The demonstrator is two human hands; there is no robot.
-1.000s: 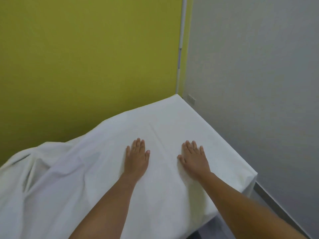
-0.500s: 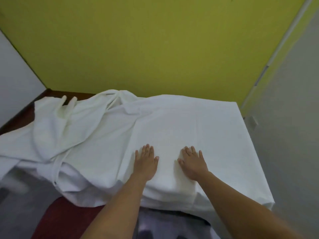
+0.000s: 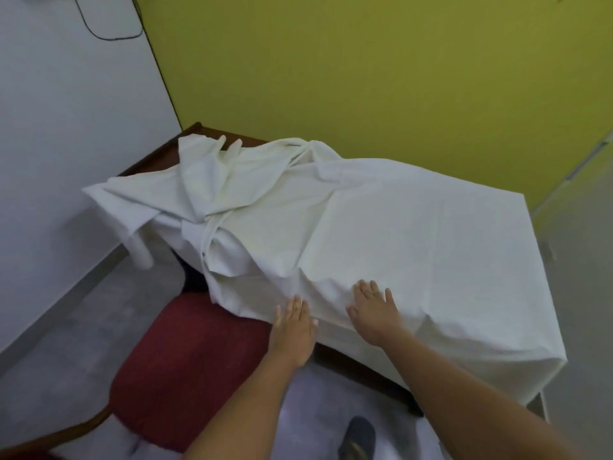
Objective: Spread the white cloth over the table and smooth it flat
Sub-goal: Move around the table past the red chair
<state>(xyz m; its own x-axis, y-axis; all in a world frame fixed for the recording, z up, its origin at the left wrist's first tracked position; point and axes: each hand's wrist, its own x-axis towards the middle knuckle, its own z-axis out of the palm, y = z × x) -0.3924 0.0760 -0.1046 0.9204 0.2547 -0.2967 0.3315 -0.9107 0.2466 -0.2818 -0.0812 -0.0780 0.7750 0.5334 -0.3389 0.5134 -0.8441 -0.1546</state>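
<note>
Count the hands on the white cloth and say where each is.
2. The left hand lies flat at the near edge of the white cloth; the right hand lies flat beside it, farther in. None hidden.

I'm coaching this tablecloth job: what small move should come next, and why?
Probably slide the left hand leftward to the bunched folds of the white cloth and pull them toward the bare table corner; the right side already lies flat.

Plain white fabric cloth (image 3: 414, 234), dark brown wooden table (image 3: 212, 129).
The padded chair seat (image 3: 185, 370) is dark red; the painted wall (image 3: 365, 78) is yellow-green.
</note>
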